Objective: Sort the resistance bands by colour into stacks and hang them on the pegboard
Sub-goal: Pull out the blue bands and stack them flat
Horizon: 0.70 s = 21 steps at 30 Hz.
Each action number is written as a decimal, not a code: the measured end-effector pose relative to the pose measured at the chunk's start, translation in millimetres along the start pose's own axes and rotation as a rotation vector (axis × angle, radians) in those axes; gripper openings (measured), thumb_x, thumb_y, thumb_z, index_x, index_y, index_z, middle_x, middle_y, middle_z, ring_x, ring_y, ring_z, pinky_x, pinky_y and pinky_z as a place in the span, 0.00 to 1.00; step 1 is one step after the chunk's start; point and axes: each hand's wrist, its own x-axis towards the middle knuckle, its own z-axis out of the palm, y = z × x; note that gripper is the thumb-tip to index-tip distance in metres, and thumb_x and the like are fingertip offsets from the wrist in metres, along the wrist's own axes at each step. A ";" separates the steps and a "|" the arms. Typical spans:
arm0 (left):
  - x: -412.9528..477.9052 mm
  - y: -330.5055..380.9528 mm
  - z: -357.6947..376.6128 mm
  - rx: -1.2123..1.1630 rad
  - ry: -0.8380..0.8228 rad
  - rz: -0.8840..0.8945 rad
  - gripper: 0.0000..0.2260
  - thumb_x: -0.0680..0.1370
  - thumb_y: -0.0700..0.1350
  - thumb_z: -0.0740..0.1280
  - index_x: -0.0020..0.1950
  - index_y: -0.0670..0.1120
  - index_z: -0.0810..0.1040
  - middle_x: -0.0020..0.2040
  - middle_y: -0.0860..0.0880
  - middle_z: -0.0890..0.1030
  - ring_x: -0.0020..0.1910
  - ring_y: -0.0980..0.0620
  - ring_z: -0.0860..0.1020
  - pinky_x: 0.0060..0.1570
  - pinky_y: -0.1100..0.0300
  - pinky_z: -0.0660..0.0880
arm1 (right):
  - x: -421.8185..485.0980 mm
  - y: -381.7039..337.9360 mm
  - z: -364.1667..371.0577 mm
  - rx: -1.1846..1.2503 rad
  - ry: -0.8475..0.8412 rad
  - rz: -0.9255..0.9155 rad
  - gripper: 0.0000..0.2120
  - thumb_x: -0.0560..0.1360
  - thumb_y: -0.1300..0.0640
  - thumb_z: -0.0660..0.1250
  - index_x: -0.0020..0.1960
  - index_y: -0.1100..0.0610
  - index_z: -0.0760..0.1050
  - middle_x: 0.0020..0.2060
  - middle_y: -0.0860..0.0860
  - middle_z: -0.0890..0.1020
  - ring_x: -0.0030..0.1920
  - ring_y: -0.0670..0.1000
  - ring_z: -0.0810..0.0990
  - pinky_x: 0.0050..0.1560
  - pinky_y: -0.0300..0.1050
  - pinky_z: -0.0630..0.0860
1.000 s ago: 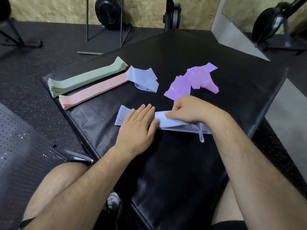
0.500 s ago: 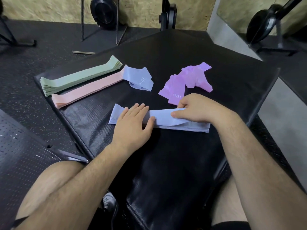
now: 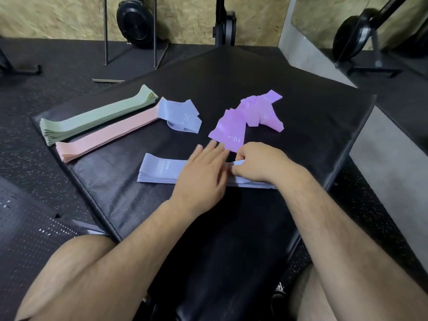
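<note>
Mat [image 3: 312, 117] bears 20LB band [image 3: 178, 114], 10LB band [image 3: 228, 135]; right grip [image 3: 259, 163] pinches stack [image 3: 159, 170], left grip [image 3: 201, 179] flat.

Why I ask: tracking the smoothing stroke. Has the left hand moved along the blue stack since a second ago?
Yes. The left hand has slid rightward along the blue stack, away from its left end, toward the right hand.

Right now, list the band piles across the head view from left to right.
Green stack → loose blue band → purple pile. The pink stack and blue stack overlap these, so they are left out.
</note>
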 end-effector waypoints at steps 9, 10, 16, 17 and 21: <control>-1.1 1.3 19.0 0.068 -0.023 0.021 0.26 0.84 0.52 0.45 0.76 0.43 0.69 0.77 0.48 0.66 0.78 0.49 0.60 0.77 0.54 0.50 | -6.3 14.2 -2.0 0.065 0.023 -0.043 0.15 0.75 0.43 0.67 0.47 0.55 0.80 0.44 0.50 0.82 0.44 0.53 0.81 0.41 0.48 0.75; -0.7 1.2 19.1 0.071 -0.025 0.019 0.26 0.84 0.53 0.44 0.76 0.43 0.68 0.78 0.48 0.66 0.79 0.50 0.59 0.77 0.55 0.49 | -6.2 15.1 -2.0 0.060 0.027 -0.042 0.14 0.75 0.42 0.67 0.46 0.53 0.80 0.43 0.48 0.81 0.43 0.51 0.80 0.40 0.47 0.74; -1.6 1.3 20.9 0.098 -0.012 0.024 0.25 0.84 0.52 0.47 0.76 0.43 0.69 0.77 0.48 0.67 0.78 0.50 0.61 0.77 0.53 0.51 | -7.2 22.2 -2.8 0.063 0.046 -0.047 0.08 0.76 0.46 0.68 0.43 0.50 0.78 0.42 0.47 0.80 0.42 0.49 0.79 0.39 0.45 0.73; -1.7 1.4 20.7 0.103 -0.017 0.026 0.25 0.84 0.52 0.47 0.76 0.43 0.69 0.77 0.48 0.67 0.78 0.50 0.61 0.77 0.53 0.51 | -8.0 22.0 -2.7 0.059 0.045 -0.045 0.08 0.76 0.46 0.69 0.43 0.50 0.78 0.42 0.47 0.80 0.42 0.48 0.79 0.39 0.45 0.74; -1.4 0.8 21.0 0.107 -0.033 0.020 0.26 0.84 0.53 0.46 0.77 0.44 0.68 0.78 0.49 0.65 0.79 0.50 0.60 0.78 0.53 0.50 | -14.0 30.5 -11.0 0.107 0.093 -0.007 0.04 0.73 0.49 0.69 0.43 0.49 0.79 0.42 0.44 0.81 0.43 0.47 0.80 0.41 0.46 0.77</control>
